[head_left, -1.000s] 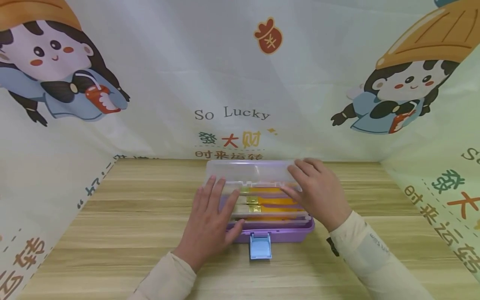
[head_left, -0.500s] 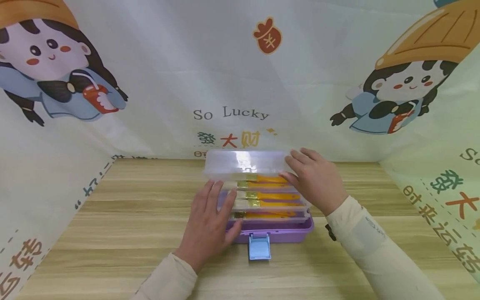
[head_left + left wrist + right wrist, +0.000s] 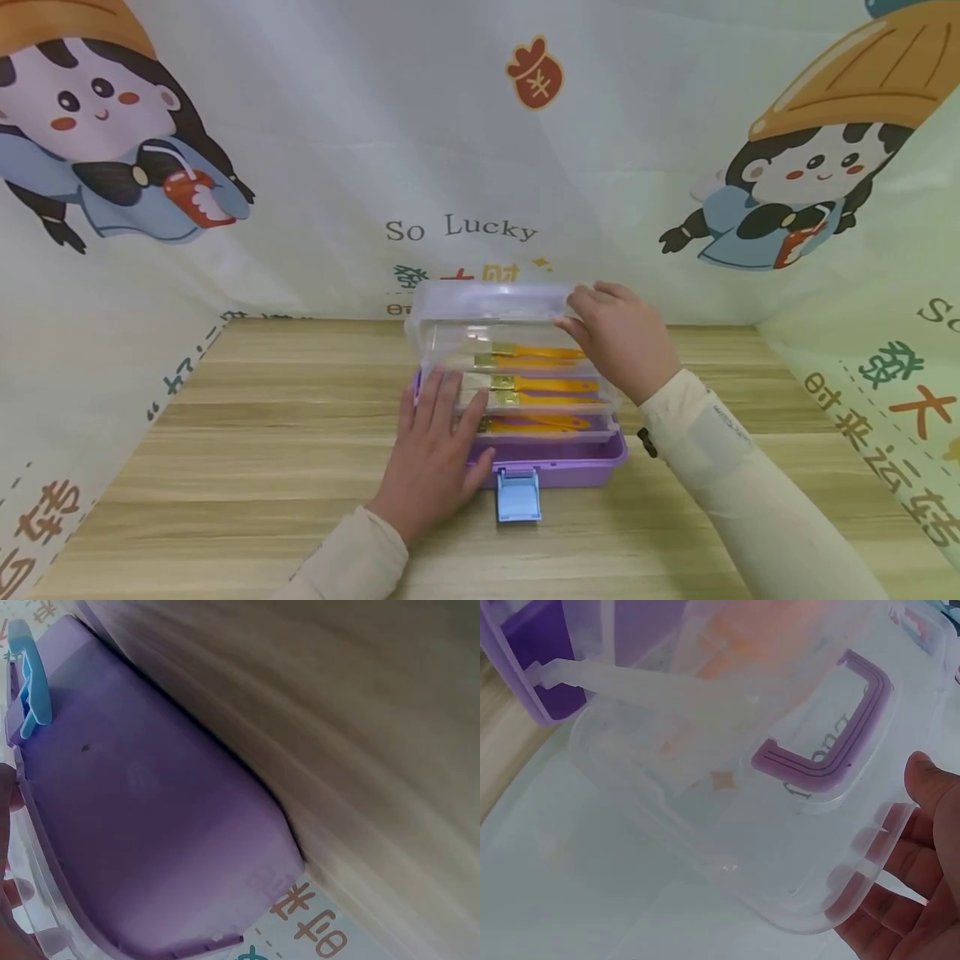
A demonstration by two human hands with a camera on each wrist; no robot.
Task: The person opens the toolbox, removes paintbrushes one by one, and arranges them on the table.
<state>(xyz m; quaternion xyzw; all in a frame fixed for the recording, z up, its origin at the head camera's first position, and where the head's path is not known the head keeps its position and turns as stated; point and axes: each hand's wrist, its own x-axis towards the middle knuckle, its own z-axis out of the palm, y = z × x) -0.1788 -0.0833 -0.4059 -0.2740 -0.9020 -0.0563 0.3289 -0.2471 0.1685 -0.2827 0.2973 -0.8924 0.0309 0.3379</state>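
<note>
A purple storage box (image 3: 577, 477) stands on the table, its clear lid (image 3: 487, 302) raised and tilted back. Clear tiered trays (image 3: 600, 436) step up inside it, bearing several paintbrushes (image 3: 551, 385) with orange handles and pale bristles. My right hand (image 3: 626, 342) pinches the lid's right edge; the right wrist view shows the thumb on one side and fingers behind the clear plastic. A purple handle (image 3: 817, 776) sits on the lid. My left hand (image 3: 435, 458) rests over the box's left part with fingers extended, partly hiding the bristles. The blue latch (image 3: 518, 497) hangs down in front.
The box sits on a wood-grain table (image 3: 262, 467). Behind it rises a printed cloth backdrop (image 3: 337, 167) with cartoon figures and lettering, which also covers both sides. The lid stands close to the rear cloth.
The lid has swung up and back with my right hand, which moved upward and slightly left. The tiered trays have spread further, showing more brushes. My left hand has shifted slightly rightward.
</note>
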